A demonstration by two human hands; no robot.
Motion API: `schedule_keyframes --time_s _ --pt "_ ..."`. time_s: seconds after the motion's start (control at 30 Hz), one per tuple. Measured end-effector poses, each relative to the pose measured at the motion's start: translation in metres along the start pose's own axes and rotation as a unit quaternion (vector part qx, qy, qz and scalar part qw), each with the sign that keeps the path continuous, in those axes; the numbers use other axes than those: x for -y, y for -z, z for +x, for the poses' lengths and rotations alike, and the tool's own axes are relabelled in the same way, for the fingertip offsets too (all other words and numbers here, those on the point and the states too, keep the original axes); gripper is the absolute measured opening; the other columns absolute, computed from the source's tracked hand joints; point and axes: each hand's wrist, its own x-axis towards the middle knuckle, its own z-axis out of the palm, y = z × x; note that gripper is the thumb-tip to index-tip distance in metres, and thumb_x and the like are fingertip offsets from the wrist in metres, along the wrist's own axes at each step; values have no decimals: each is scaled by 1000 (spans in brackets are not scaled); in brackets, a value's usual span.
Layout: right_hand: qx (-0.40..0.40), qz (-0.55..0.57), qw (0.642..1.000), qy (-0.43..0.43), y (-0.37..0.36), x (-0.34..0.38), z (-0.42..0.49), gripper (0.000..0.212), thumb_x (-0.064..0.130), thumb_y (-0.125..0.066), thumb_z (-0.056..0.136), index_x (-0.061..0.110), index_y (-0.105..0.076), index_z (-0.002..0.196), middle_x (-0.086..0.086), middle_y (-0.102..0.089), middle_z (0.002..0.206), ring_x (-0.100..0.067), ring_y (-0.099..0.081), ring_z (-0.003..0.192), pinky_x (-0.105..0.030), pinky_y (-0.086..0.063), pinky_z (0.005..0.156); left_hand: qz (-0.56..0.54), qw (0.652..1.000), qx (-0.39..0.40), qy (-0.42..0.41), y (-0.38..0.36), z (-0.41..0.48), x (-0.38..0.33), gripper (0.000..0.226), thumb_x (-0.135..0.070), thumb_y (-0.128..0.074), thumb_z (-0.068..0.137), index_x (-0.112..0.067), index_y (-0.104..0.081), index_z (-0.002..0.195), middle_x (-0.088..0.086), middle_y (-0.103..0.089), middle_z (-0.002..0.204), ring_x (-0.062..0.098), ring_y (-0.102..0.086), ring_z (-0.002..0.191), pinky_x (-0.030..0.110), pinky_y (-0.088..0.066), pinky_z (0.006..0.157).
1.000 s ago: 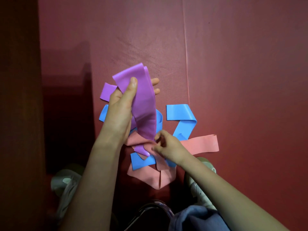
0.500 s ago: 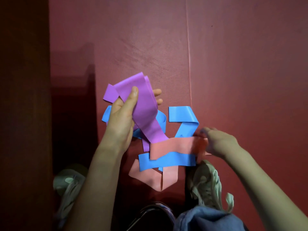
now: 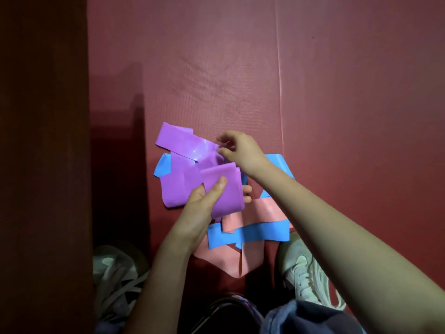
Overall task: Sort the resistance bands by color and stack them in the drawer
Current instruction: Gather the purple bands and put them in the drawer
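A tangle of resistance bands lies on the red mat [image 3: 216,68]. My left hand [image 3: 204,206] grips a folded purple band [image 3: 224,189], thumb on top. A second purple band [image 3: 185,143] stretches up and left from it, and my right hand [image 3: 238,150] pinches its right end. Blue bands [image 3: 248,235] and pink bands [image 3: 262,210] lie beneath and below my hands. Another blue band [image 3: 279,162] shows behind my right wrist. No drawer is in view.
A dark wooden panel [image 3: 43,165] fills the left side. My two pale shoes [image 3: 303,268] stand on the mat at the bottom, on either side of the pile. A seam [image 3: 279,80] runs down the mat to the right of the bands.
My right hand left the pink band at the right and moved up to the purple band's end. My left hand dropped lower with its purple band, now folded shorter.
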Motion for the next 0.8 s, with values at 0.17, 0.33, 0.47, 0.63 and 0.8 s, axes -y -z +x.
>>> schedule_keyframes --time_s 0.17,0.33,0.47,0.63,0.8 --pt "10 -41 998 -55 -21 -11 17 27 9 -58 82 0 -59 107 -23 -52 114 -33 -53 105 -40 -41 93 6 1000 15 5 6 4 2 22 -22 -42 88 -15 -61 95 3 -74 74 18 -71 67 28 -57 73" --pt "6 -69 997 -36 -24 -12 13 24 34 -61 82 10 -64 81 -13 -50 97 -24 -44 98 -34 -36 89 16 1000 15 14 4 5 5 23 -27 -48 83 -14 -64 92 3 -75 76 18 -71 70 30 -57 77" --pt "58 -164 970 169 -16 -3 3 28 30 -70 76 5 -65 86 -16 -56 105 -30 -46 105 -37 -34 90 39 998 31 26 1 4 5 23 -25 -45 86 -17 -67 84 2 -75 74 17 -71 73 28 -55 81" --pt "143 -209 955 156 -15 5 3 24 23 -55 86 5 -53 103 -15 -54 93 -32 -52 96 -38 -37 85 38 999 1 38 0 9 2 32 -33 -66 76 -12 -65 100 15 -73 91 31 -69 90 44 -51 93" --pt "192 -390 877 206 -9 9 3 21 18 -38 92 16 -50 109 -10 -65 112 -27 -56 104 -33 -30 95 34 998 28 43 0 12 6 25 -34 -62 77 -16 -68 92 7 -74 77 21 -71 77 36 -56 75"
